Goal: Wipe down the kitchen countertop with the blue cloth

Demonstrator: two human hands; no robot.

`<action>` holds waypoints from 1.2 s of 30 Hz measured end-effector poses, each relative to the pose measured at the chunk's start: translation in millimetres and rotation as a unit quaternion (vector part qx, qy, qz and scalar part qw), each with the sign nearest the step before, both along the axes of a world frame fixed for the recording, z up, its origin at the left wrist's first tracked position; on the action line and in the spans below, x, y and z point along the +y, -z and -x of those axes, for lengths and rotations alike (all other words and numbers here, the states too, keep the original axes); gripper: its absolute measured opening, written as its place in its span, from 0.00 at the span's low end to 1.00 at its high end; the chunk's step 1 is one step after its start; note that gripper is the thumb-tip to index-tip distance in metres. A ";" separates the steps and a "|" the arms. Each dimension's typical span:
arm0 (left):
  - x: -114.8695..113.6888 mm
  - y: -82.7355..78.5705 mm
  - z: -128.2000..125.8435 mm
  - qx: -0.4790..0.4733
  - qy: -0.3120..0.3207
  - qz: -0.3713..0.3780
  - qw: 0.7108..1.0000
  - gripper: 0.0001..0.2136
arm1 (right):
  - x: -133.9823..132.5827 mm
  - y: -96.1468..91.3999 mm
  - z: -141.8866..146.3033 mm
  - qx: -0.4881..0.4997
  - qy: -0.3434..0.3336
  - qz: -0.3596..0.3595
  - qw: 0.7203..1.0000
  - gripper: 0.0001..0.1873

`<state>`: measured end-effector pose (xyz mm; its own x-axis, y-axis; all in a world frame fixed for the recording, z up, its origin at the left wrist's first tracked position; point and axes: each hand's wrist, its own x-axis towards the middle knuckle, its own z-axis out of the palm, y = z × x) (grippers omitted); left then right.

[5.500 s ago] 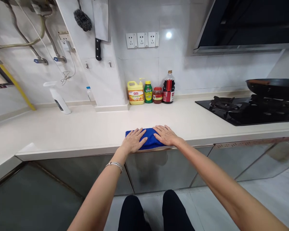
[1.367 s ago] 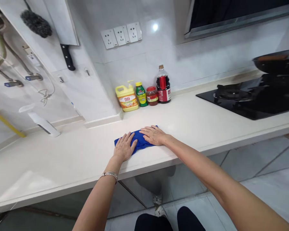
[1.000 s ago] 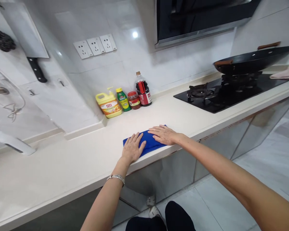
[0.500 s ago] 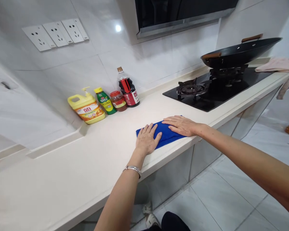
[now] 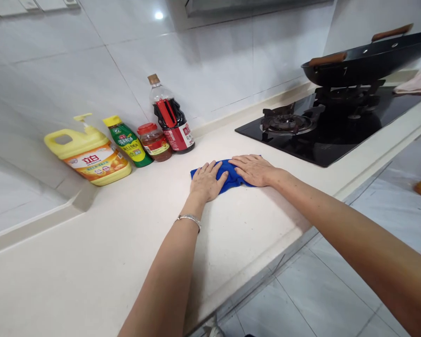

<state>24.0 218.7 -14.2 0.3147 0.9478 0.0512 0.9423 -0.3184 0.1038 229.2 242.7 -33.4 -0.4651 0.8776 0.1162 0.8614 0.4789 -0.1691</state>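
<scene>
A blue cloth (image 5: 229, 179) lies on the white countertop (image 5: 136, 243), bunched up between my hands. My left hand (image 5: 206, 181) rests flat on its left end, fingers spread, a silver bracelet on the wrist. On the right end lies my right hand (image 5: 252, 169), palm down with fingers stretched out. Parts of the cloth are hidden beneath both palms. Behind my hands, near the wall, stand a soy sauce bottle (image 5: 175, 126) and a red-lidded jar (image 5: 156, 142).
Left of the jar are a green squeeze bottle (image 5: 129, 145) and a yellow dish soap jug (image 5: 94, 157). A black gas stove (image 5: 323, 145) is at the right, with a wok (image 5: 365, 61) over its far burner. A pink cloth (image 5: 417, 83) lies at the stove's right end.
Both hands have pushed the blue cloth away from the counter's front edge toward the wall. The cloth has wrinkled from flat. My view has moved closer to the bottles.
</scene>
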 end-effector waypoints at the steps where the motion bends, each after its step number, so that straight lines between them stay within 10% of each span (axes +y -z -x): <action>1: 7.2 0.9 1.6 -0.002 0.000 0.000 1.000 0.32 | 6.7 0.7 1.5 -0.003 0.003 0.001 1.000 0.35; 13: 55.4 6.4 35.5 -0.036 -0.047 0.012 0.998 0.31 | 79.1 -0.1 61.6 -0.037 0.038 0.008 0.999 0.35; 20: 59.3 5.9 127.5 -0.014 -0.098 0.009 0.995 0.31 | 88.9 -9.3 155.6 -0.061 -0.001 0.027 0.998 0.35; 28: 4.9 6.4 237.1 0.013 -0.167 -0.007 0.986 0.32 | 48.0 -11.9 272.3 -0.024 -0.069 0.034 0.997 0.33; 36: -89.1 -0.6 242.6 0.009 -0.218 -0.007 0.976 0.31 | -39.2 -19.9 291.5 -0.004 -0.090 0.034 0.995 0.32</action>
<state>-218.6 129.6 -13.6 -0.1180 0.9910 0.0636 0.9900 0.1125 0.0852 -62.2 203.5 -13.5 -0.6159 0.7859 0.0552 0.7643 0.6131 -0.1999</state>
